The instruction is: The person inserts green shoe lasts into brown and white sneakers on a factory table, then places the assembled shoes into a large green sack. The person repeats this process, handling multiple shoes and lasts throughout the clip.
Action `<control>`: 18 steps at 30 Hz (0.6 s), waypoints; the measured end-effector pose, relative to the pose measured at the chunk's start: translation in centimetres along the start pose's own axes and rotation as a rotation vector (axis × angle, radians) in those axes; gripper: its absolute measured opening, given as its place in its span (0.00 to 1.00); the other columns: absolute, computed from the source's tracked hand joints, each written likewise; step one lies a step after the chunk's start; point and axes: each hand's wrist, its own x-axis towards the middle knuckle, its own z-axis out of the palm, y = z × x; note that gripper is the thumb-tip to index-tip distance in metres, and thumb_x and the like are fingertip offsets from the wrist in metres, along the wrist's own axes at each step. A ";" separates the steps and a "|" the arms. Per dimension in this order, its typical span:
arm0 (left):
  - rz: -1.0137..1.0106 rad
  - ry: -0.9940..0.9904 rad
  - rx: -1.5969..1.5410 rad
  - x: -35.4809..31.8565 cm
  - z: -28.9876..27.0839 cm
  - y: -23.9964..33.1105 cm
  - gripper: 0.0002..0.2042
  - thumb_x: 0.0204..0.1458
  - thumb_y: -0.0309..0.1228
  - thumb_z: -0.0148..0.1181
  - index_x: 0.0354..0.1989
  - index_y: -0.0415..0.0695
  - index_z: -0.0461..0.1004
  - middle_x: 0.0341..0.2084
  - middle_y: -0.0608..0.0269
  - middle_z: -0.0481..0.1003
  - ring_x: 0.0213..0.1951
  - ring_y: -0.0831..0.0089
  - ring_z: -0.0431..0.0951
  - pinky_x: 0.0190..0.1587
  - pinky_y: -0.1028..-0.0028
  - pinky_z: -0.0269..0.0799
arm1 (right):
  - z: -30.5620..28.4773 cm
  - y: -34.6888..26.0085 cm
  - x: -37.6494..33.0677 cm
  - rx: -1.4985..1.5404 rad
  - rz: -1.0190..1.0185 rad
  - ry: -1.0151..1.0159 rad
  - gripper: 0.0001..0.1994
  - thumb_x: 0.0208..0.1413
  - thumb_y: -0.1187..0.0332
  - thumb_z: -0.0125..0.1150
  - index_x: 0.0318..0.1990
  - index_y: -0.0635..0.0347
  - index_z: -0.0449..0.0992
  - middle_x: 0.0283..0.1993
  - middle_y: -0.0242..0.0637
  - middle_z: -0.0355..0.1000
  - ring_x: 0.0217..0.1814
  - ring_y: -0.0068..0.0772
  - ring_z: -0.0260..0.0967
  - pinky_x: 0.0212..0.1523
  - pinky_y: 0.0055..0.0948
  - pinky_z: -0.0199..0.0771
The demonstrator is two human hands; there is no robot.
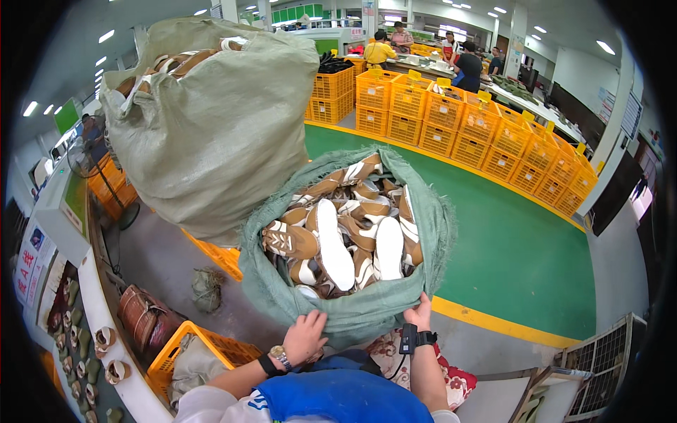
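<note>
A green woven sack (345,314) stands wide in front of me with its rim rolled outward. Brown-and-white shoes (293,240) fill it in a loose heap, and two of them show their white soles (389,248) upward. At the near left part of the rim, my left hand (307,337) is closed on the cloth, with a watch on its wrist. Farther right along the same rim, my right hand (419,314) grips the cloth with its thumb up. The fingers under the rim are partly hidden.
A taller pale sack (218,134) of similar shoes stands behind at left. Stacked orange crates (469,134) line the green floor (508,247). An orange crate (166,359) sits by my left arm, beside a conveyor (92,303) carrying shoe parts. Several people work at far tables.
</note>
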 end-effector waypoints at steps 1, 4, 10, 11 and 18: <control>-0.055 0.017 -0.087 -1.0 0.4 -0.1 0.20 0.44 0.37 0.65 0.43 0.41 0.69 0.40 0.51 0.69 0.39 0.53 0.72 0.41 0.63 0.70 | 0.2 0.2 -0.3 0.021 -0.021 -0.018 0.17 0.63 0.63 0.43 0.52 0.62 0.70 0.56 0.40 0.69 0.59 0.39 0.64 0.63 0.42 0.60; -0.321 -0.008 -0.316 -1.7 2.1 -1.0 0.22 0.47 0.42 0.64 0.43 0.40 0.68 0.42 0.50 0.69 0.42 0.51 0.72 0.42 0.62 0.70 | 1.2 0.3 -1.9 -0.010 0.028 -0.006 0.15 0.61 0.64 0.47 0.50 0.61 0.70 0.53 0.39 0.71 0.56 0.37 0.66 0.60 0.41 0.63; -0.764 0.038 -0.433 0.4 4.8 -5.3 0.19 0.45 0.44 0.65 0.18 0.39 0.71 0.15 0.53 0.72 0.24 0.52 0.74 0.31 0.60 0.70 | 4.9 -0.8 -7.1 -0.788 -0.075 0.181 0.15 0.53 0.67 0.59 0.45 0.58 0.64 0.39 0.35 0.70 0.40 0.29 0.71 0.40 0.37 0.73; -0.807 0.022 -0.435 0.2 4.9 -5.9 0.19 0.44 0.43 0.65 0.16 0.39 0.70 0.12 0.54 0.71 0.22 0.53 0.74 0.30 0.60 0.70 | 5.2 -0.8 -7.7 -0.867 0.004 0.172 0.16 0.53 0.67 0.59 0.46 0.59 0.64 0.39 0.36 0.70 0.40 0.30 0.71 0.40 0.36 0.73; -1.248 0.289 -0.974 -4.6 6.6 -3.7 0.17 0.40 0.23 0.67 0.17 0.46 0.60 0.13 0.68 0.61 0.17 0.76 0.63 0.21 0.72 0.63 | 2.2 1.5 -7.5 -0.294 0.205 0.002 0.15 0.50 0.75 0.50 0.47 0.64 0.66 0.46 0.45 0.69 0.52 0.44 0.67 0.56 0.45 0.66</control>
